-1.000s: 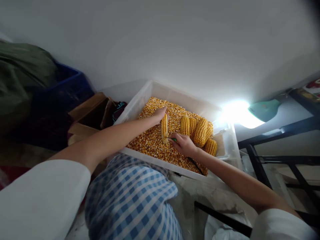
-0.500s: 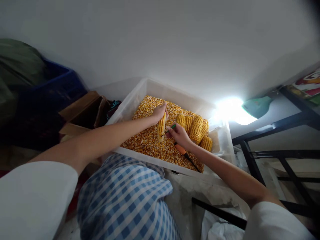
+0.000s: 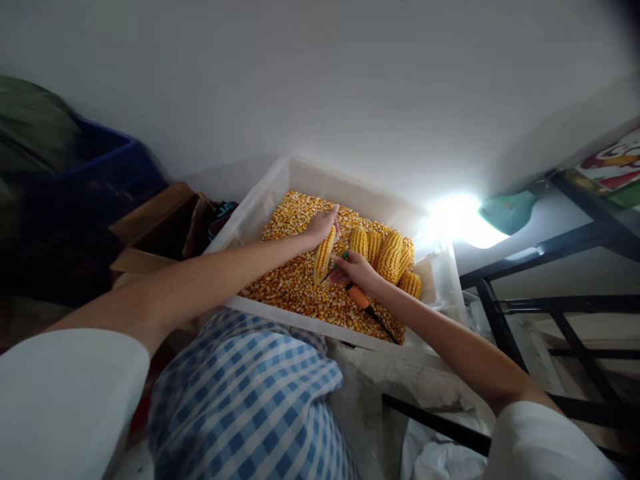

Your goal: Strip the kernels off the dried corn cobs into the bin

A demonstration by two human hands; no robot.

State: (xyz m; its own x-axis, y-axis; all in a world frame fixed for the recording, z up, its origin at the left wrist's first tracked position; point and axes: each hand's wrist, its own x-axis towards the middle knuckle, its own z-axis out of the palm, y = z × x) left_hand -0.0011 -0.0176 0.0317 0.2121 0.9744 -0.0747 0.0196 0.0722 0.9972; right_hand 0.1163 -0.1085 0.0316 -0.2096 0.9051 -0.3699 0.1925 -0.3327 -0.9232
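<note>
My left hand [image 3: 323, 228] is closed around the upper end of a corn cob [image 3: 324, 255], which slants down over the loose kernels. My right hand [image 3: 354, 268] grips a small screwdriver-like tool [image 3: 345, 256] with a green handle. Its thin dark shaft points at the lower part of the cob; whether the tip touches the kernels is too small to tell. Both hands are inside a translucent plastic bin [image 3: 295, 325] filled with loose corn kernels [image 3: 293, 277]. Just below my right hand lies a tool with an orange and black handle [image 3: 359, 297] and a dark shaft.
Several whole corn cobs [image 3: 390, 257] are heaped at the bin's right side. A bright lamp [image 3: 505, 217] shines beyond it, near a black metal frame [image 3: 500, 327]. Left stand an open cardboard box [image 3: 150, 217] and a blue crate [image 3: 115, 160]. Checked cloth [image 3: 255, 400] covers my lap.
The cob has tilted more, its upper end leaning right. My right hand and the green-handled tool have shifted slightly at its lower part. The whole view has drifted a little.
</note>
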